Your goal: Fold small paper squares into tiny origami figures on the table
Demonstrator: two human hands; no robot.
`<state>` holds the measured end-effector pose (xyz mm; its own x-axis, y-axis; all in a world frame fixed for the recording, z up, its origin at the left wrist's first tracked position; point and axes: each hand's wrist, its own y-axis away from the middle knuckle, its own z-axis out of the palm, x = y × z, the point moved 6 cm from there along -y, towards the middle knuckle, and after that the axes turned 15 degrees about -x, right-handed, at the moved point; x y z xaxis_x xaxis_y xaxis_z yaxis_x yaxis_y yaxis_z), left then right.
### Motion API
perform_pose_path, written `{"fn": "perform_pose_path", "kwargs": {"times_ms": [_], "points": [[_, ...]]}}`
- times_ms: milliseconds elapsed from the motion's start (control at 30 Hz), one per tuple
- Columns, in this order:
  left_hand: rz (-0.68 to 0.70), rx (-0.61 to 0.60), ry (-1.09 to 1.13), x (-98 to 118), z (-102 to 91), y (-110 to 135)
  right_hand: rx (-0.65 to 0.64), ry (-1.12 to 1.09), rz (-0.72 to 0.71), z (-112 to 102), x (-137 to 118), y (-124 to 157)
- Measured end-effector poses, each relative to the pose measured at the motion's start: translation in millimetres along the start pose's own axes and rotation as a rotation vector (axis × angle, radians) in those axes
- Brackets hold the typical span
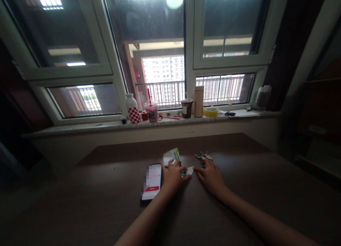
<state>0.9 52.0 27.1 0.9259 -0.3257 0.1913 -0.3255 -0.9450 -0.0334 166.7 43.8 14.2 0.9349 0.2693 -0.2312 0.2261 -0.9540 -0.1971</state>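
Note:
My left hand [173, 175] rests low over the table, fingers bent and thumb reaching right. Between its fingers and thumb is a small white paper piece [190, 170] with some blue-green print; its exact kind is too small to tell. My right hand [212, 177] lies palm down just to the right, fingers stretched forward, thumb tip at the paper's right edge. Beyond the right fingertips lie small crumpled, colourful wrapper-like scraps [204, 156]. A green and white printed packet or card [171, 155] lies just past the left fingers, which partly cover it.
Left of my left hand, a phone [152, 182] lies with its screen lit. The brown table [106, 189] reaches toward a windowsill [112, 124]. On the sill stand a checkered bottle [132, 110], drink cups [187, 108], a tan flask [198, 102], yellow tape [211, 112] and scissors [229, 114].

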Motion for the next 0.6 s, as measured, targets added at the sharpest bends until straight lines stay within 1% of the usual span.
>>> {"fn": "perform_pose_path", "kwargs": {"times_ms": [200,300,367,467,600], "points": [[0.006,0.015,-0.001,-0.7,1.2,-0.8,0.015,0.026,0.038,-1.0,3.5,-1.4],[0.019,0.035,-0.005,-1.6,1.5,-0.7,0.024,-0.02,-0.01,-1.0,3.2,-1.4],[0.023,0.035,-0.005,-2.1,1.8,-0.4,0.029,-0.048,-0.075,-0.5,1.3,-1.1],[0.024,0.029,0.0,-2.0,1.5,0.2,0.024,-0.043,-0.133,1.1,-1.7,-0.7],[0.016,0.022,0.006,-2.0,1.4,0.3,0.026,-0.016,-0.06,1.8,-0.7,-1.1]]}}
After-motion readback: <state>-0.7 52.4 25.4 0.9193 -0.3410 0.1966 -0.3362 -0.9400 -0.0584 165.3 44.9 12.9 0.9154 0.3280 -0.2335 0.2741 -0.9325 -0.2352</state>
